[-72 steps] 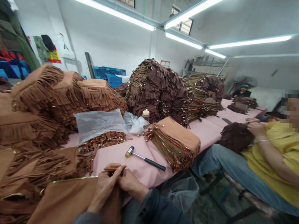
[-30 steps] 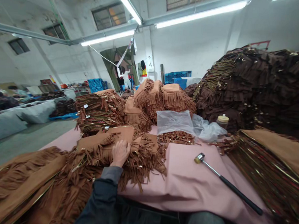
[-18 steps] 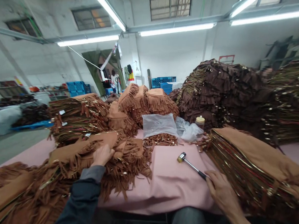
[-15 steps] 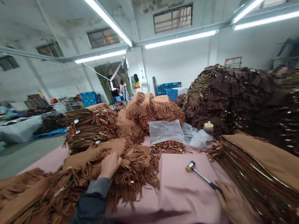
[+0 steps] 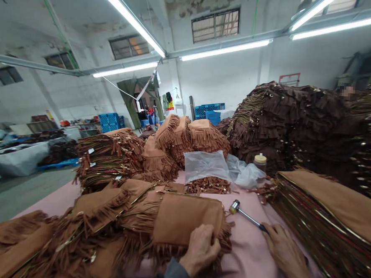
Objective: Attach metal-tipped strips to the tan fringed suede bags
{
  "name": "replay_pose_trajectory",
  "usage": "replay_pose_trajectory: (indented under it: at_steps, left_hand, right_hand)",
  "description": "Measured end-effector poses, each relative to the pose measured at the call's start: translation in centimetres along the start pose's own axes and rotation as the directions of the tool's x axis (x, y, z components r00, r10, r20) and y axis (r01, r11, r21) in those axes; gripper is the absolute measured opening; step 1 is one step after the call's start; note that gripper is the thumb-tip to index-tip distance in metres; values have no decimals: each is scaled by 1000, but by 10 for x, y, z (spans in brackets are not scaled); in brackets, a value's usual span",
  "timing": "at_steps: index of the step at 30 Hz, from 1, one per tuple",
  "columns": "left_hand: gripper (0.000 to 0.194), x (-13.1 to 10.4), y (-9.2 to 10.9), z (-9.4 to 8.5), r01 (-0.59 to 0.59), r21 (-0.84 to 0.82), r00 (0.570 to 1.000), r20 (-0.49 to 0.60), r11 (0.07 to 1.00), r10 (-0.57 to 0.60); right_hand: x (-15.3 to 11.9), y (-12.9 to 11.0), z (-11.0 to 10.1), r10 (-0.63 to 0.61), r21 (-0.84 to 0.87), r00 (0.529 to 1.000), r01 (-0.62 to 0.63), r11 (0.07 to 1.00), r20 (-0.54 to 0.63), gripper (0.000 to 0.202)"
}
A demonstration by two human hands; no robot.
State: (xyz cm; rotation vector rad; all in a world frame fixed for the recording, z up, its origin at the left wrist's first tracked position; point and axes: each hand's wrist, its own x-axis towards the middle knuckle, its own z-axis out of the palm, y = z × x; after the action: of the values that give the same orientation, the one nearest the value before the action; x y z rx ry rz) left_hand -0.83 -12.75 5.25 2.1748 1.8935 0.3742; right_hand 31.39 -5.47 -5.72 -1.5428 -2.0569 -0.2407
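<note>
My left hand (image 5: 201, 248) is closed on the lower right part of a tan fringed pouch (image 5: 185, 216), whose flat face is turned up with a zip along its far edge. The pouch lies partly on the pink cloth and partly on other fringed pouches (image 5: 103, 199) heaped to its left. On the right, my right hand (image 5: 284, 248) lies over the black handle of a small mallet (image 5: 246, 216), fingers around the grip. The mallet's metal head with a yellowish face rests on the pink cloth (image 5: 248, 247), pointing away to the left.
A tall stack of tan pouches (image 5: 326, 206) borders my right hand. Farther back lie small tassels (image 5: 208, 185) under a clear plastic bag (image 5: 204, 165), a jar with a yellowish lid (image 5: 260, 162) and more pouch piles (image 5: 112, 157). Dark brown goods (image 5: 277, 119) rise behind.
My left hand has moved right and toward me, bringing a pouch from the heap onto the cloth. My right hand has shifted slightly forward along the mallet handle.
</note>
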Motion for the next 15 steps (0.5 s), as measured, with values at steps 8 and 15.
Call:
replay_pose_trajectory:
  at_steps: [8,15]
  left_hand:
    - [27,49,38,15,-251,-121,967,14,960,255]
    - [26,131,14,5,-403,32,914,57,915,401]
  right_hand:
    - [24,-26,-39,234,-157,960,-210,965,153,27]
    - [31,-35,-41,299,-175,946,-275,945,129,30]
